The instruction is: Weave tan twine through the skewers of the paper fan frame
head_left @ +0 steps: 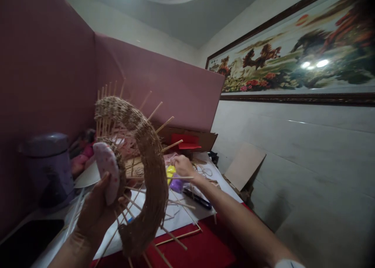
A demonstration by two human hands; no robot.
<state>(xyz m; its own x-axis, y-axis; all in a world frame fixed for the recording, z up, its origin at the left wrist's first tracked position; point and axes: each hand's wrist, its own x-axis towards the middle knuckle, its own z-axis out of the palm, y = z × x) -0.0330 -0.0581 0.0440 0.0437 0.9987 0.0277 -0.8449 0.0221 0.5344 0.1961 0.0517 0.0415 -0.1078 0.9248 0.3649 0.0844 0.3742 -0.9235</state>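
Observation:
My left hand (96, 205) grips a semicircular woven piece by its pale, red-spotted half-round centre (107, 170), thumb on the front. A wide arched band of brown woven cord (150, 162) surrounds that centre, held on thin wooden spokes that stick out beyond its edge. Across the table, my right hand (184, 166) is closed, its fingers bent beside a yellow packet (170, 174) and a purple packet (176, 184). Whatever lies between those fingertips is too small to make out. Pinkish material shows just past them.
A lidded purple canister (48, 168) stands at left, above a dark flat object (32, 238). Loose sticks and a dark pen-like tool (197, 199) lie on the white sheet (102, 244) over red cloth. A red paper (186, 141) rests by cardboard. Pink panels (158, 84) rise behind.

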